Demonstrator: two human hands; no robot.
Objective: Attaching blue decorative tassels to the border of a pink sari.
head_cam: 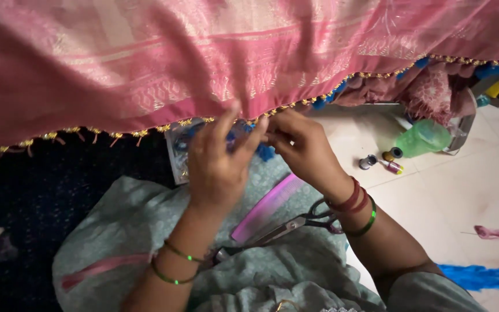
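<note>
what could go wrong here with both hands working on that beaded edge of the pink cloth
1. The scissors lie loose on the lap, blades toward the left hand; a forearm dropping or a leg shifting might catch them or tip them onto the floor.
2. Both hands, the right hand too, pinch the beaded edge of the hanging pink cloth; a hard tug might tear trim.
3. Thread spools on the floor may roll off.

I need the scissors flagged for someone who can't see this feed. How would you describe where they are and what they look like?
Start at the big pink cloth hanging across the top, then drop to the person's lap in grey-green fabric. The scissors lie there between the two forearms, beside the right wrist's bangles. They are the only metal thing there, next to a flat pink comb.
</note>
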